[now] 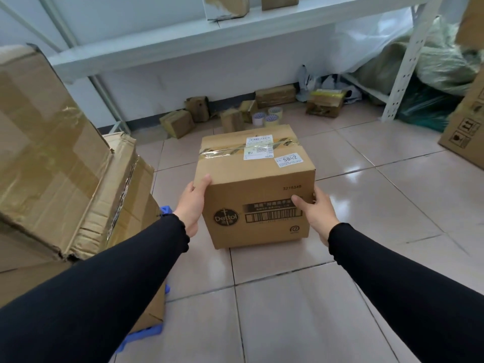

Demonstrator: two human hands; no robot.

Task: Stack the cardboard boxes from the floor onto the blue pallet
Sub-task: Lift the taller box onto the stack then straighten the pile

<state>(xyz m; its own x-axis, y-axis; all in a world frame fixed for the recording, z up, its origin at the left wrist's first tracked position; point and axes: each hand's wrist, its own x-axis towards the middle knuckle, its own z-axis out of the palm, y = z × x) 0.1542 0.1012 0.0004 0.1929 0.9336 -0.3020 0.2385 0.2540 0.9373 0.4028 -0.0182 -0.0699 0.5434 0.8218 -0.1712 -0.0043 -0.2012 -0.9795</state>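
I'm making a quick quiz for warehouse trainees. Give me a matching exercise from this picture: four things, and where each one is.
Things:
1. Dettol box
2. tape rolls
3. blue pallet
4. torn package

Places:
A. on the white shelf
B. under the stacked boxes on the left
C. between the left hand and right hand
D. on the floor near the wall

Pairs: 1-C, 2-D, 3-B, 4-A

At the centre of my view, a tan box carries white labels, a black barcode and a dark round logo. At 9 o'clock stand brown, tape-glossed cartons over a blue pallet. My sleeves are black; the floor tiles are pale pinkish-beige with dark grout.
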